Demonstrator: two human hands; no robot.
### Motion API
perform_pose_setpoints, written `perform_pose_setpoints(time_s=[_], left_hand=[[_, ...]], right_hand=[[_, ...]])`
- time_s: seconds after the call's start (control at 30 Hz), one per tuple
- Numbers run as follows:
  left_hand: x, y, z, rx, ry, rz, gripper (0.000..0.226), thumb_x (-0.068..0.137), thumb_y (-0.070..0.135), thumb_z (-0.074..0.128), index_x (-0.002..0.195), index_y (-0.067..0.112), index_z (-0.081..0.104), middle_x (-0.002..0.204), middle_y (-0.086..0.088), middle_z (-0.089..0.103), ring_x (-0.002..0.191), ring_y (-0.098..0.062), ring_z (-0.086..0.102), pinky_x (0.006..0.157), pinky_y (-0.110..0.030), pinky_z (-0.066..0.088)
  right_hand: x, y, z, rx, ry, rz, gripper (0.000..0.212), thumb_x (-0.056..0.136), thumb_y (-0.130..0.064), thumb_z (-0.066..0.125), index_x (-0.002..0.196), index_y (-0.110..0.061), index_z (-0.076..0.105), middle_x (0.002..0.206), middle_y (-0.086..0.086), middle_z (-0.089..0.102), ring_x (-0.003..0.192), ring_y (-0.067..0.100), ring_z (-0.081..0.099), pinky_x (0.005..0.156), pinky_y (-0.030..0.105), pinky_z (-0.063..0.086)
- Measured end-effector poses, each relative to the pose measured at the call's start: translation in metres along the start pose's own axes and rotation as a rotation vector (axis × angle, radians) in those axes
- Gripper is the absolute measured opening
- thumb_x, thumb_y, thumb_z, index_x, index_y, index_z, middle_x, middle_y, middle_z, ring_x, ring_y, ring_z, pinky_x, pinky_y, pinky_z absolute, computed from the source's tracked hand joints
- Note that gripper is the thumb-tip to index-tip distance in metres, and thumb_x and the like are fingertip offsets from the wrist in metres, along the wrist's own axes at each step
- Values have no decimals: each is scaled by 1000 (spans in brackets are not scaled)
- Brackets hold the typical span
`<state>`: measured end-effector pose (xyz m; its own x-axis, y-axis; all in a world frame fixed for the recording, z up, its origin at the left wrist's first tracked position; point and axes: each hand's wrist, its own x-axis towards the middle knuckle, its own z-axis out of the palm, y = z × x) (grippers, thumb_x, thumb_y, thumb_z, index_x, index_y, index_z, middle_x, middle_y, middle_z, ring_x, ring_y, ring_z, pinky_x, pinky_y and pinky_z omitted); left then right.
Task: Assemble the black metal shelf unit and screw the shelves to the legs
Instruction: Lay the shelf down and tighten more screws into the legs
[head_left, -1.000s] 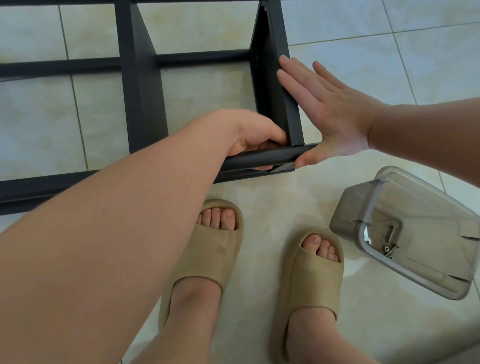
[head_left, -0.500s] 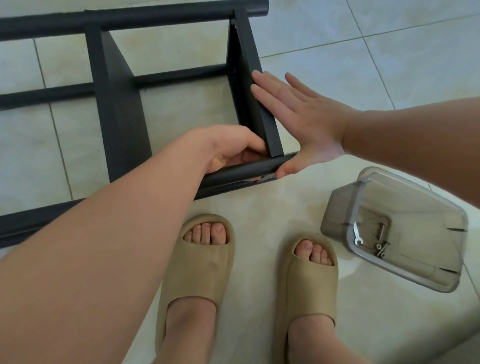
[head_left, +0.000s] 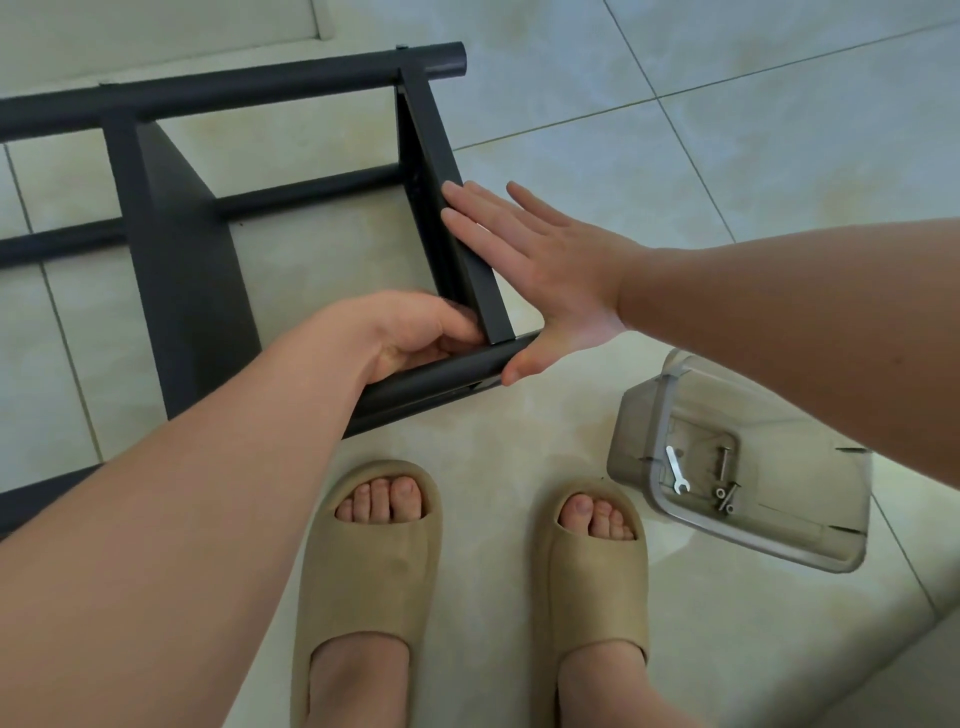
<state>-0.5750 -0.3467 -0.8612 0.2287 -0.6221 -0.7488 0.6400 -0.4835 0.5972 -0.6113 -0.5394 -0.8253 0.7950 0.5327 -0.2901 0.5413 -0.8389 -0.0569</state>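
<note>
The black metal shelf unit (head_left: 176, 260) lies on its side on the tiled floor, legs running left to right. My left hand (head_left: 415, 332) reaches inside the frame at the corner where the end shelf (head_left: 447, 171) meets the near leg (head_left: 436, 376); its fingers are curled there and their tips are hidden. My right hand (head_left: 540, 275) lies flat, with straight fingers, against the outer face of that end shelf, its thumb touching the end of the near leg.
A clear grey plastic container (head_left: 779, 509) lies on the floor at the right, holding a small flat wrench (head_left: 675, 470) and a few screws (head_left: 724, 491). My feet in beige slides (head_left: 369, 566) stand just in front of the near leg. A second shelf (head_left: 192, 280) crosses the frame farther left.
The view has tilted and pulled back, so the whole end of the unit and its far leg show now. Both hands stay at the same corner of the shelf.
</note>
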Motion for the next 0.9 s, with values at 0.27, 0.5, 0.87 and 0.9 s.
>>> perform_pose_setpoints(time_s=[0.27, 0.5, 0.87, 0.9], left_hand=[[-2, 0, -4, -12, -103, -98, 30, 92, 15, 56, 76, 17, 81, 83, -7, 75, 73, -18, 69, 75, -31, 55], [-2, -2, -1, -16, 13, 41, 16, 91, -3, 57, 98, 4, 70, 87, -17, 70, 73, -24, 70, 70, -32, 59], [0, -3, -2, -4, -32, 115, 18, 92, -10, 52, 95, 3, 64, 95, -18, 68, 85, -28, 67, 85, -36, 57], [0, -3, -2, -11, -41, 108, 19, 92, -9, 52, 95, 4, 65, 99, -20, 67, 87, -29, 67, 88, -38, 55]], right_hand=[[0, 0, 0, -3, 7, 2, 141, 63, -104, 26, 160, -8, -11, 168, 13, -14, 156, 26, -11, 126, 48, -6], [-1, 1, 0, 0, 6, 2, 141, 63, -104, 26, 160, -8, -11, 168, 13, -14, 156, 26, -12, 126, 48, -6], [-1, 0, -1, -2, 12, -1, 141, 63, -104, 25, 160, -7, -11, 168, 14, -14, 156, 27, -11, 126, 48, -5], [-1, 0, -1, 0, 12, -1, 141, 64, -104, 25, 160, -7, -11, 168, 14, -14, 156, 27, -11, 126, 48, -5]])
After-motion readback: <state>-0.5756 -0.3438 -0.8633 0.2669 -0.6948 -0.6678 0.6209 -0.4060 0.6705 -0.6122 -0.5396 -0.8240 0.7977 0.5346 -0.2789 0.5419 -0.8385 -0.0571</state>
